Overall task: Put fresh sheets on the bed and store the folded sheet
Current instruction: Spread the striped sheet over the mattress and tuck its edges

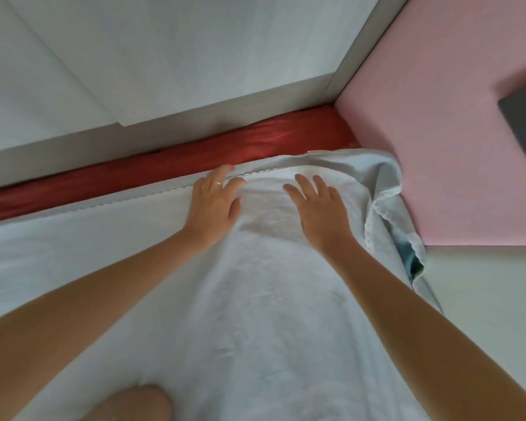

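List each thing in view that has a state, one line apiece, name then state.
sheet: spread out under both hands, bunched and loose at the far right corner.
left hand: open, fingers resting at the sheet's far edge.
right hand: open, flat on the sheet near the corner.
red fabric: bare in a strip beyond the sheet's far edge.
dark grey object: against the pink surface, cut off by the frame.

Both hands [264,205] rest on the sheet [255,314], the mattress [164,165] edge behind them.
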Motion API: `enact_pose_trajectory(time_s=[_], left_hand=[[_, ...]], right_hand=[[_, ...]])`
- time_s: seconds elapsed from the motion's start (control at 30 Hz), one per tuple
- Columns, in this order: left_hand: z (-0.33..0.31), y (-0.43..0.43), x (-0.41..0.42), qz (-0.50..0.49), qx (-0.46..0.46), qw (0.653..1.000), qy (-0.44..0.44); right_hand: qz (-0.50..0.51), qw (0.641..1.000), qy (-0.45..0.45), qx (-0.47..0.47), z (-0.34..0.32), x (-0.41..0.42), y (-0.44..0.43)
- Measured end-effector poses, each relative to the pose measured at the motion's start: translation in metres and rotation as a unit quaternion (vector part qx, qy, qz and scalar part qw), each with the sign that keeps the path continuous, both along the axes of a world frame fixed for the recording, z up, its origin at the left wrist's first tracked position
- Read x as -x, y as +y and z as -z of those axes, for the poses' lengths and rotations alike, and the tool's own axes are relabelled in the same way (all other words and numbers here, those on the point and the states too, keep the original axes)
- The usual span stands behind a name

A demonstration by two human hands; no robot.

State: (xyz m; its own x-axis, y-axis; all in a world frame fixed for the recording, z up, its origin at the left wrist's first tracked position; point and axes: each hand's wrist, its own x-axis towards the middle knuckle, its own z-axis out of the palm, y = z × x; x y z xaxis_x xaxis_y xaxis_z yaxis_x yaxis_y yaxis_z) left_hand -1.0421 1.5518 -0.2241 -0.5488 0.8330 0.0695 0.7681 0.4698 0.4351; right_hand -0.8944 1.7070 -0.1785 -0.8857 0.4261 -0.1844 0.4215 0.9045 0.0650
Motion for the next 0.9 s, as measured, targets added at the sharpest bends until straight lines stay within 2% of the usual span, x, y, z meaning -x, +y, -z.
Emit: enact_pose_trajectory(time_s=[0.07,0.13,0.27,0.37,0.6,0.67,0.8,0.9], left_hand=[[0.007,-0.037,0.005,-0.010,0.069,0.997,0.044],[0.013,-0.063,0.018,-0.035,0.135,0.989,0.044],[0.017,-0.074,0.042,-0.064,0.174,0.982,0.025],[0.021,-0.065,0.053,-0.060,0.201,0.977,0.035],[0.021,-0.054,0.065,-0.023,0.226,0.973,0.034],[0.023,-0.058,0.063,-0.012,0.206,0.977,0.044],[0.017,-0.056,0.074,-0.012,0.121,0.991,0.050],[0.021,-0.054,0.086,-0.006,0.082,0.995,0.064]], right_hand=[[0.083,0.994,-0.050,0.045,0.010,-0.002,0.004],[0.168,0.983,-0.049,0.055,0.009,0.000,0.015],[0.246,0.965,-0.071,0.058,0.003,0.012,0.038],[0.258,0.955,-0.122,0.082,0.009,0.017,0.045],[0.264,0.944,-0.148,0.131,0.019,0.022,0.057],[0.267,0.951,-0.115,0.110,0.018,0.026,0.053],[0.304,0.951,0.042,0.034,0.001,0.034,0.055],[0.260,0.962,0.054,0.062,0.004,0.044,0.075]])
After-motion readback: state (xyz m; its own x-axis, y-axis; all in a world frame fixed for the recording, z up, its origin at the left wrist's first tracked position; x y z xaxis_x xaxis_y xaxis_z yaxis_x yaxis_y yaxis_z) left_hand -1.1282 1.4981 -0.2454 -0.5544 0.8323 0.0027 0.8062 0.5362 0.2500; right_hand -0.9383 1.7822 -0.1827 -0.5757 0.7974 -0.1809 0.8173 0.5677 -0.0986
